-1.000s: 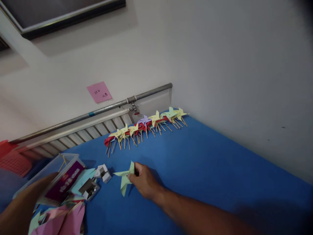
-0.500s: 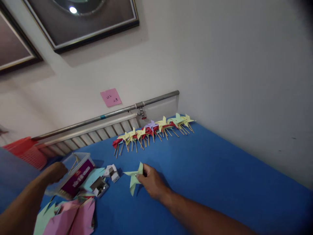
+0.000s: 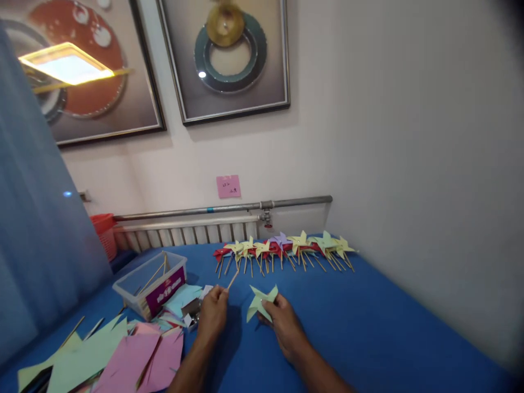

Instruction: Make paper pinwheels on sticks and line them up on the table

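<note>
While the left hand (image 3: 213, 312) pinched a thin wooden stick (image 3: 233, 280) between thumb and fingertips, I saw the stick slant up and to the right from that grip, its free end pointing toward the far row of pinwheels. My right hand (image 3: 284, 323) was closed on a pale green paper pinwheel (image 3: 260, 302), fingers curled under it and the thumb pressed on its near edge, so that the folded blades stood out to the left of and above the knuckles, just over the blue table (image 3: 368, 316). Stick and green pinwheel were near each other but apart, with a gap of blue between them. Finished pinwheels (image 3: 286, 248) on sticks lay in a line along the back edge below the pipe (image 3: 229, 208). Left of the left hand stood a clear plastic box (image 3: 150, 279) holding more sticks, and loose pink and green paper sheets (image 3: 123, 357) lay in the near left corner.
</note>
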`<state>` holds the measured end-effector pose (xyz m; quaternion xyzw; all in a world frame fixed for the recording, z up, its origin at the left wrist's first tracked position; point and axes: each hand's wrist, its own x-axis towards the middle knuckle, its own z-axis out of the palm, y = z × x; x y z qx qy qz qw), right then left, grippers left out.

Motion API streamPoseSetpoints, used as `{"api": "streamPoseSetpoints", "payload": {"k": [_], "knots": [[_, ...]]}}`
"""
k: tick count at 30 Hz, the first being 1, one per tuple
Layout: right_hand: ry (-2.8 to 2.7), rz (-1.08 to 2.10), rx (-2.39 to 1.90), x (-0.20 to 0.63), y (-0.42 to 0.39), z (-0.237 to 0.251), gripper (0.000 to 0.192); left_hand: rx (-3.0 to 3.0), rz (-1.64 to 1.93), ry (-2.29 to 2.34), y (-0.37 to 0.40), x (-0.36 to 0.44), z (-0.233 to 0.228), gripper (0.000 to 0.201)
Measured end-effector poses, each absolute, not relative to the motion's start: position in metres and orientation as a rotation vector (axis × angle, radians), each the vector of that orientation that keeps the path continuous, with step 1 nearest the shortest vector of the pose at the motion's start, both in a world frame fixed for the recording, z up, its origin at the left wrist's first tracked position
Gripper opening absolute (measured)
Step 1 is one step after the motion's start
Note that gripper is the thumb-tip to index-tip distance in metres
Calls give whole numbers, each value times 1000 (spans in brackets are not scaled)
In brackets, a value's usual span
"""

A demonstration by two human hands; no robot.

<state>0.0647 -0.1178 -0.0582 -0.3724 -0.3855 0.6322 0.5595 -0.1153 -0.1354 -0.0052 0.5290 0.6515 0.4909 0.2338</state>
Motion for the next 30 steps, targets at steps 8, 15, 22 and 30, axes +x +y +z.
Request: {"api": "streamPoseSetpoints", "payload": {"k": [8,15,22,30], "knots": [[-788,1586,-797,68,-125,-44,40,1368,1350,1543,-137,-107,-40,23],[-777,1600,-815,64,-121,-44,41,1276,1287,1508,-135,-101,-40,13],[-747,1610,-799,63,-117,-49,42,1306,1233,1465,-140,-93,-46,16],[-737,1578,-811,61,-116,-52,38,1314,1164,1450,-145,-88,-41,17]]}}
